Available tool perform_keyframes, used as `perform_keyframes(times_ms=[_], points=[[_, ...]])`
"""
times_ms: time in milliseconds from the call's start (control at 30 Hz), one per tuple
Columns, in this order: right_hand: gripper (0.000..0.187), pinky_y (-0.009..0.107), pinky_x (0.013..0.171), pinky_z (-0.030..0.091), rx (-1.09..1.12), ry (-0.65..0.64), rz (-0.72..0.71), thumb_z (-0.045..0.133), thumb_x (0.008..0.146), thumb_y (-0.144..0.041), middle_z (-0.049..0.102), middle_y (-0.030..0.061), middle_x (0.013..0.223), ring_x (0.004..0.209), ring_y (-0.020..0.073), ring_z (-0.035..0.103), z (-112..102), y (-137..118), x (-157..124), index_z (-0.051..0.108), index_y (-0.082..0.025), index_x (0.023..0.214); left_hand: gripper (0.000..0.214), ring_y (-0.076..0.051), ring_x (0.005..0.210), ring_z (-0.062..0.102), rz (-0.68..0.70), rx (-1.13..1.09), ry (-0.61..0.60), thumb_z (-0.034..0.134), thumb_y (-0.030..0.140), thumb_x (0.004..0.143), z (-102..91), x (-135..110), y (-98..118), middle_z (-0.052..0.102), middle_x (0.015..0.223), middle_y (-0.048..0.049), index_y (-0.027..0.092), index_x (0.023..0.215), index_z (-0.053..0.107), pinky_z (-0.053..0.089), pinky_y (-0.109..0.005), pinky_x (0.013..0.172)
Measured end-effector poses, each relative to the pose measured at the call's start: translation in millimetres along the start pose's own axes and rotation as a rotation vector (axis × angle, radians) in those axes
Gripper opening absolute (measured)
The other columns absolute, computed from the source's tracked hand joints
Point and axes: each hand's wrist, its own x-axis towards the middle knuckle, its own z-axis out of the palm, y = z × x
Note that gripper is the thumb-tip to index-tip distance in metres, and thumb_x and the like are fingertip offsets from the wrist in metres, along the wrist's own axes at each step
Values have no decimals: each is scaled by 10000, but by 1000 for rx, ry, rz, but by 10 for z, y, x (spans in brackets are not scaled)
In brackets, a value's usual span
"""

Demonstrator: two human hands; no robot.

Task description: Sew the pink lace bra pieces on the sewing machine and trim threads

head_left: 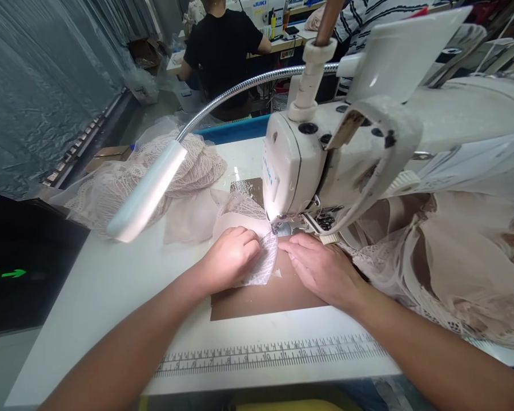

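A small white lace piece (263, 264) lies on the brown plate (265, 299) just in front of the needle area of the white sewing machine (291, 165). My left hand (231, 254) rests on the lace with its fingers curled and pressed down on the fabric. My right hand (321, 265) lies flat beside it, fingers together, pinning the right edge of the lace near the presser foot (282, 228).
A pile of beige lace pieces (192, 165) sits at the back left under a white gooseneck lamp (148, 191). More lace fabric (454, 274) is heaped at the right. A ruler strip (265, 355) runs along the table's front edge. A person in black (223, 45) works behind.
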Motion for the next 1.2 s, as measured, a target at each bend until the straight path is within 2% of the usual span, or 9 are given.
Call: perform_keyframes(times_ms=[200,333,467,600,800,1200], points=[[349,239,601,373,-23,-19,-48,416,863,-93,614,41,822,709,140,537,51,39,-26,681,-214,1056,244,-179,759,527,-23,-62,-11,398,244,936,-46,4,5,601,798,-82,139,816,584,443,-313,711],[380,243,578,342,-51,-25,-87,423,855,-84,601,35,820,709,140,514,62,60,-31,654,-212,1129,218,-188,810,549,-7,-80,5,407,252,933,-47,-3,3,616,865,-89,141,884,588,453,-324,742],[409,265,583,340,-129,-37,-122,446,818,-68,624,47,887,736,161,513,46,40,-6,634,-178,1164,258,-217,943,549,54,-12,-7,406,214,932,-38,-5,-6,621,1114,-124,131,1114,569,458,-348,807],[432,274,599,340,-189,-98,-83,436,796,-41,618,56,857,755,173,520,27,-9,8,644,-168,1153,343,-235,1068,526,150,56,-62,402,243,949,-42,-8,-40,536,1332,-121,140,1254,518,434,-377,885],[459,284,622,327,-259,-155,-40,460,778,-24,607,50,835,722,169,502,7,-34,-27,636,-191,1167,421,-257,1109,503,224,73,-91,385,305,955,-59,-15,-91,522,1359,-127,114,1314,493,408,-395,906],[432,307,652,306,-340,-122,-51,451,786,-9,608,37,830,700,171,495,-14,-65,-55,641,-201,1125,423,-245,1045,503,176,89,-142,386,329,954,-89,-69,-90,509,1371,-110,133,1312,495,397,-379,880]])
